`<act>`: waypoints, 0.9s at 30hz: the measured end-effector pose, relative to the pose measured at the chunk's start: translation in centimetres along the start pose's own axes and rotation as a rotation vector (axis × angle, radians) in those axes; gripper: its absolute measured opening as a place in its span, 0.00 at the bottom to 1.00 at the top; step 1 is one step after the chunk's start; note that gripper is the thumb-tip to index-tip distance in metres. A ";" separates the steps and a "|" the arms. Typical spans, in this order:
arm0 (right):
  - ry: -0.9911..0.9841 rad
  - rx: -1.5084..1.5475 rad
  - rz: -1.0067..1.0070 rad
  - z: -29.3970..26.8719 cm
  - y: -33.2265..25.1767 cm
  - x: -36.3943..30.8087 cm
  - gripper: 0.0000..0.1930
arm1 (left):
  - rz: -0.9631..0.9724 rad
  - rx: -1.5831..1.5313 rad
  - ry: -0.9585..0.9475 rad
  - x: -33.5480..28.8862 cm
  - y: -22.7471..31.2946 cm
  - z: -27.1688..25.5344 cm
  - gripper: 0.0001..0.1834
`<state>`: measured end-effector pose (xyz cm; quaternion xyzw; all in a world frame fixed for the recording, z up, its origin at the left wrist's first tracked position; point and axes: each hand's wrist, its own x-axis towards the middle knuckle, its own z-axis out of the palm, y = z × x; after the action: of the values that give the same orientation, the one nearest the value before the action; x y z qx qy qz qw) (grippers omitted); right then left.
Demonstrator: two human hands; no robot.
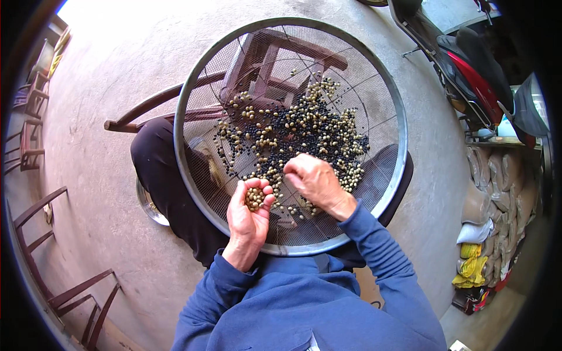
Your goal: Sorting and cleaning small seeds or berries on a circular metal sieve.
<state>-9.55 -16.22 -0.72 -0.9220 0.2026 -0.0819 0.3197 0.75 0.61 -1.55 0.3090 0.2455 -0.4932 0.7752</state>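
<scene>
Head view: I observe 2 hands at a round mesh sieve [402, 130]. The left hand [248, 221] is cupped, its fingers curled around pale beans [255, 199]; the right hand [317, 180] has its fingertips drawn together above the loose black and pale beans [319, 117] on the mesh, and I cannot tell whether they pinch 1. I judge each bean light, hard and apt to roll, best gripped across its sides. Roundish and scattered, they share no evident direction or long axis.
</scene>
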 end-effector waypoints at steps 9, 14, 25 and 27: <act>-0.087 -0.108 0.016 1.7 -1.3 0.3 0.05 | 0.004 -0.009 0.012 0.0 0.0 -0.1 0.17; -0.073 -0.128 0.046 1.9 -1.0 0.1 0.06 | 0.007 -0.005 0.011 0.0 0.0 0.1 0.17; 0.013 -0.062 -0.010 1.4 -0.9 0.4 0.05 | 0.009 -0.005 -0.007 0.2 -0.2 -0.2 0.18; 0.107 0.120 0.085 -0.9 -3.3 0.8 0.04 | 0.013 0.001 -0.006 0.3 -0.4 -0.4 0.18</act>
<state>-8.04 -14.70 2.01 -0.8860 0.2532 -0.1293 0.3662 0.44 0.58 -2.12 0.3097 0.2410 -0.4892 0.7789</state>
